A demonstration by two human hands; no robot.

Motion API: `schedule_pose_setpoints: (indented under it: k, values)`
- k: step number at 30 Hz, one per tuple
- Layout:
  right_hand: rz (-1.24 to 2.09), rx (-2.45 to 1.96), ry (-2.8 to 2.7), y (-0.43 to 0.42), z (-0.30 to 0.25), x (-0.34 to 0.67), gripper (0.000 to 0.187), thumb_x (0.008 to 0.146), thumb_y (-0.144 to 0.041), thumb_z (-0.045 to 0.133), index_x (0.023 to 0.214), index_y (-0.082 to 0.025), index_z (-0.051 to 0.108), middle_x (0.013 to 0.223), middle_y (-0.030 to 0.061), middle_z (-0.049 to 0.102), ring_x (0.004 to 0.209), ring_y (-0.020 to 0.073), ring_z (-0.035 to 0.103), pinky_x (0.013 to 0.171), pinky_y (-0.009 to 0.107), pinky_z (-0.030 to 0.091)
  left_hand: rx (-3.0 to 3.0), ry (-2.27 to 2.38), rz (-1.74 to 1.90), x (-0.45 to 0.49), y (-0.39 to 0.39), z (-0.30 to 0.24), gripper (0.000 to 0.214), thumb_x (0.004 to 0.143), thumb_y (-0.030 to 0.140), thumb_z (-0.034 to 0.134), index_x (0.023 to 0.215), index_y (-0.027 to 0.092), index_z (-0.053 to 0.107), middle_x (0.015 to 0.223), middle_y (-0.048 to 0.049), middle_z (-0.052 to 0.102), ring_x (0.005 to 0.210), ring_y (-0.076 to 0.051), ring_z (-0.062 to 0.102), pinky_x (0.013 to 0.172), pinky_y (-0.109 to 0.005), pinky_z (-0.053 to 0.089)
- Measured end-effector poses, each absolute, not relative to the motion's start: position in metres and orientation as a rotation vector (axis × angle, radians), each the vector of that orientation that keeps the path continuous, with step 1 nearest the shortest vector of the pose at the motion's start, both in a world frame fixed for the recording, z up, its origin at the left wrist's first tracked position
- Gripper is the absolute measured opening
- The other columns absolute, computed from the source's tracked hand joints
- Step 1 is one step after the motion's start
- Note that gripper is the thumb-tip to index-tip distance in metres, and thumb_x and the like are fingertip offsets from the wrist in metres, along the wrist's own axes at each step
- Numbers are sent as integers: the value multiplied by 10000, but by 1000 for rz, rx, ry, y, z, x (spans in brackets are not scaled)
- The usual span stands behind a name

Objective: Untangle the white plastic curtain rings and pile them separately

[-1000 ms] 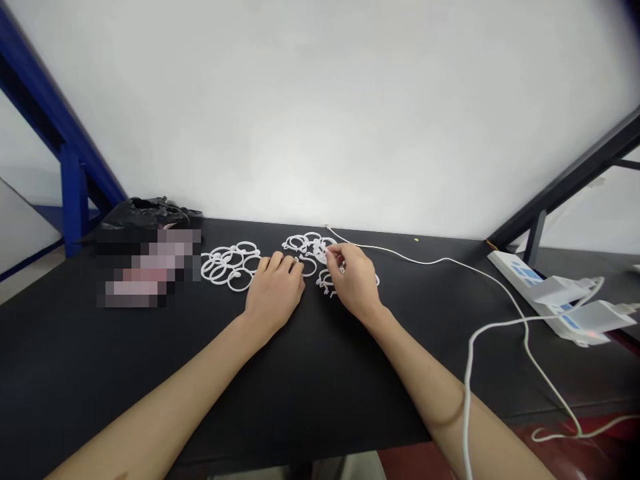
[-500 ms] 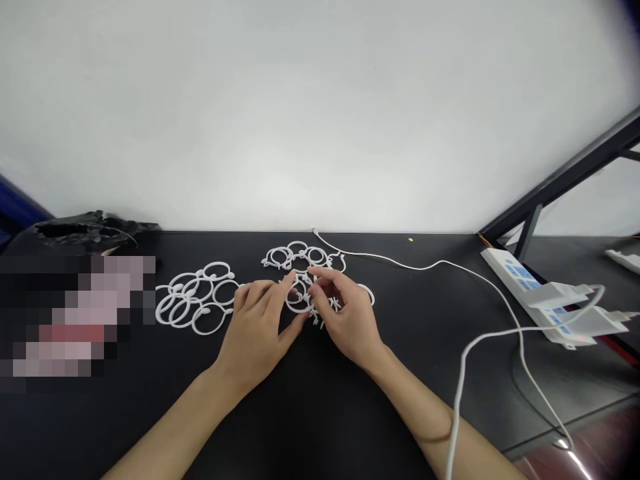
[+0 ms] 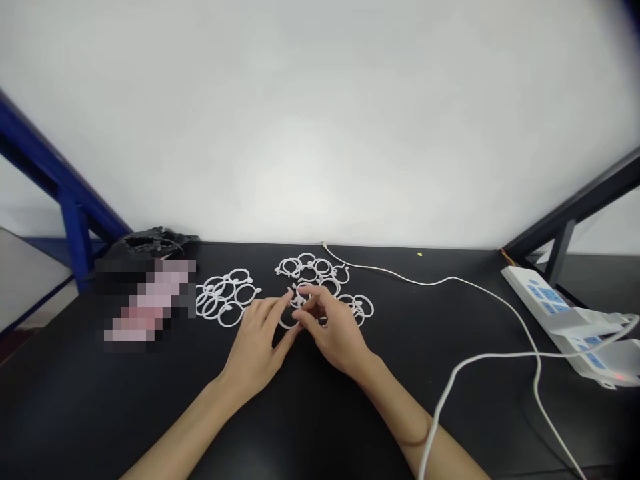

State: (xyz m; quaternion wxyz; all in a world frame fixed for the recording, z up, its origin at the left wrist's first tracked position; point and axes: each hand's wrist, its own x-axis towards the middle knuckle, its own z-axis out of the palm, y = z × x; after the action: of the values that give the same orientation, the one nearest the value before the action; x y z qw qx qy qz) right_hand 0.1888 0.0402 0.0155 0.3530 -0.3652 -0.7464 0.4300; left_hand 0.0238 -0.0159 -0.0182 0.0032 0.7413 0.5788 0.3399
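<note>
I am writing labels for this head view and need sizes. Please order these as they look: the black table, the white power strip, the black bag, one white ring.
Largest to smallest, as seen:
1. black table
2. white power strip, partly cut by the frame edge
3. black bag, farther away, so its place against the strip is unsure
4. one white ring

Left hand and right hand pinch one white ring between two ring piles on the black table.

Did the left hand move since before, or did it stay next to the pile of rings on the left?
Yes. The left hand slid right, away from the left pile of rings, and now meets the right hand at a ring in the middle pile.
</note>
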Motion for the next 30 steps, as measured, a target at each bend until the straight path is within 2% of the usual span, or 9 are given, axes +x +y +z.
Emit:
schedule_pose_setpoints:
  k: [2,6,11,13,15,18,21,23,30]
  values:
    - [1056,-910,-1983,42,17,190,261,914,-256,578,1172,-240,616,909,16,671,783,136,628,768,290,508,2298,1710,1067,25,-19,-18,446,961,293,502,1390,248,391,1206,-88,598,1095,-248,539,947,-450,468]
    - [1218,-848,-1941,46,17,190,72,897,-262,606,895,-213,660,815,-5,675,719,129,619,701,263,499,2147,1691,1061,28,-29,-14,479,941,286,521,1393,232,372,1184,-95,593,1110,-243,551,944,-438,497]
    - [1159,-811,-2016,46,15,188,135,898,-233,602,766,-207,615,658,-45,616,574,103,574,620,233,467,2107,1664,1057,33,-36,-9,367,925,267,534,1286,223,484,1093,-66,617,1057,-217,552,923,-397,507]
    - [1030,-814,-2066,45,14,189,130,912,-246,594,791,-213,627,710,-31,650,618,111,596,648,238,473,2114,1672,1072,33,-35,-8,359,913,254,546,1269,227,501,1079,-56,628,1048,-215,550,913,-387,507]
    - [880,-851,-2098,46,12,189,95,937,-282,572,954,-230,650,831,-5,689,740,138,631,716,260,494,2121,1747,1117,32,-33,-9,357,897,250,563,1251,230,517,1090,-54,640,1051,-225,546,916,-396,497]
    - [524,-962,-2184,49,8,190,216,965,-313,528,1131,-210,622,977,54,690,944,204,611,870,347,489,2115,2045,1179,23,-25,-11,341,893,273,569,1225,201,540,1135,-76,652,1083,-264,529,966,-449,446]
    - [165,-1055,-2301,53,0,187,225,938,-322,570,1090,-178,653,1032,102,668,1040,271,550,934,428,458,2078,2399,1034,8,-14,-13,362,906,278,535,1247,157,553,1215,-119,627,1153,-329,481,986,-509,394]
    - [45,-1101,-2356,55,-5,183,258,903,-329,624,1109,-178,656,1060,114,654,1063,294,526,929,447,457,2061,2534,877,1,-9,-15,387,905,255,512,1273,143,556,1266,-135,599,1185,-364,453,975,-530,378]
    - [-33,-1151,-2357,56,-13,176,107,904,-268,625,928,-187,689,1005,98,646,1014,275,516,897,423,455,2053,2605,750,-1,-6,-18,466,886,188,469,1343,113,518,1309,-157,572,1210,-371,433,980,-527,355]
